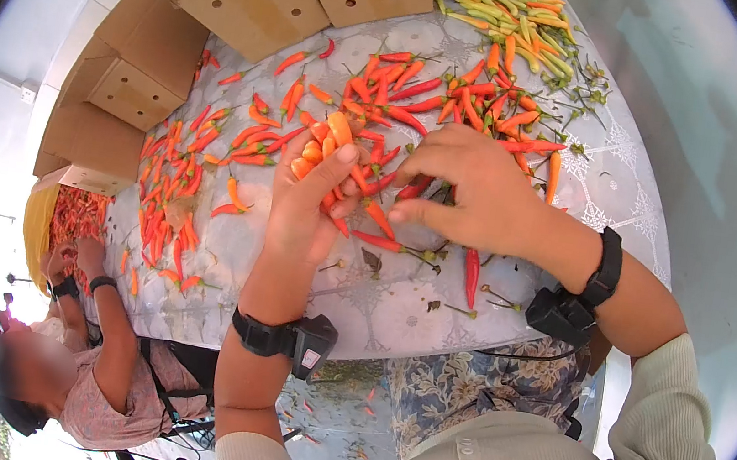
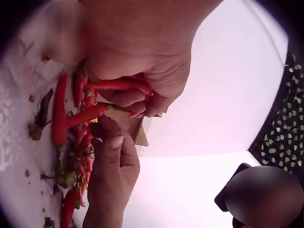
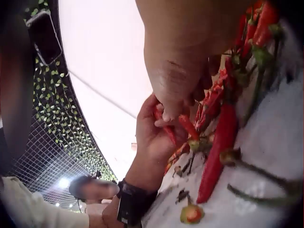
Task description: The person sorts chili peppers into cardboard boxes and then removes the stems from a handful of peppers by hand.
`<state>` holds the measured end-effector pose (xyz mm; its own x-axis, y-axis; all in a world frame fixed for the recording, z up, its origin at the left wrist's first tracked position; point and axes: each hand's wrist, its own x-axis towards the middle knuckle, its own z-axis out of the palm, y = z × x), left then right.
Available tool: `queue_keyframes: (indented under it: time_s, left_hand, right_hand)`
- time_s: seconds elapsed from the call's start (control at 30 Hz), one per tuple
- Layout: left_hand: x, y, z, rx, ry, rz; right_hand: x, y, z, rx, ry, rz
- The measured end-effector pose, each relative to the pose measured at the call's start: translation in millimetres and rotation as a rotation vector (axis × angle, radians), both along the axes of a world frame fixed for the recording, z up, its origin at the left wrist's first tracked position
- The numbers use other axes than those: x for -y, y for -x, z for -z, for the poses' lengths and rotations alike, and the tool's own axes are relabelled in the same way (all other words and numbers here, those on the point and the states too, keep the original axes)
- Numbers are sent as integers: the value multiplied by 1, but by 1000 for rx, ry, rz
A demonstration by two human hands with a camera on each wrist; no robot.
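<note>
In the head view, my left hand [image 1: 313, 196] holds a bunch of orange and red peppers [image 1: 340, 130] between its thumb and curled fingers. My right hand [image 1: 484, 189] is just beside it, thumb and fingers bent around a dark red pepper [image 1: 415, 188]. From the left wrist, the left hand [image 2: 142, 52] grips a red pepper [image 2: 121, 85], with the right hand [image 2: 111, 171] below, close to a stemmed pepper [image 2: 88, 115]. The right wrist view has the right hand [image 3: 178, 71] partly covering the left hand [image 3: 154, 137], whose peppers [image 3: 166, 127] show.
Loose red peppers [image 1: 172, 197] spread over the patterned table [image 1: 395, 311]. Yellow-green peppers [image 1: 538, 44] and stems [image 1: 588, 87] lie at the far right. Cardboard boxes [image 1: 254, 0] line the far edge. Another person [image 1: 117, 365] handles peppers at the left.
</note>
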<state>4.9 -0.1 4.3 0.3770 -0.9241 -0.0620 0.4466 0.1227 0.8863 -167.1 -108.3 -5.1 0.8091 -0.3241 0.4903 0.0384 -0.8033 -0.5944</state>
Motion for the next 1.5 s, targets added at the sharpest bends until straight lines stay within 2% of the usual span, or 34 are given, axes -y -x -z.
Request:
queue_keyframes:
  time_s: [0.13, 0.27, 0.43, 0.47, 0.53, 0.57, 0.63, 0.73, 0.83, 0.93, 1.03, 1.23, 1.5]
  left_hand:
    - [0, 8, -4, 45, -9, 40]
    - [0, 8, 0, -73, 54, 68]
    - [-1, -5, 3, -127, 137, -36]
    - [-1, -7, 4, -122, 158, -48]
    - [-2, -1, -3, 5, 53, -115]
    - [-2, 2, -5, 68, 0, -151]
    - [-1, 9, -2, 166, -16, -85]
    - [-1, 11, 2, 272, -71, 28]
    - [-2, 11, -1, 276, -106, 133]
    - [-3, 12, -3, 288, -86, 177]
    - [-3, 10, -1, 285, -61, 195]
    - [-5, 11, -5, 264, -78, 242]
    - [-6, 13, -5, 238, -52, 266]
  right_hand:
    - [-15, -12, 4, 32, 232, 61]
    - [-17, -18, 10, 22, 68, 60]
    - [-15, -10, 0, 61, -124, 79]
    - [-15, -9, -3, 80, -278, 84]
    - [-19, -10, -8, 118, -587, 88]
    - [-19, -10, -8, 128, -621, 97]
    - [-16, -9, -8, 146, -688, 116]
    - [-12, -10, 0, 295, -535, 157]
    - [-14, -11, 0, 363, -662, 116]
    - [-12, -9, -2, 305, -506, 190]
    - [-9, -10, 1, 278, -708, 110]
    - [-8, -10, -1, 264, -762, 62]
    - [-4, -3, -7, 174, -1111, -92]
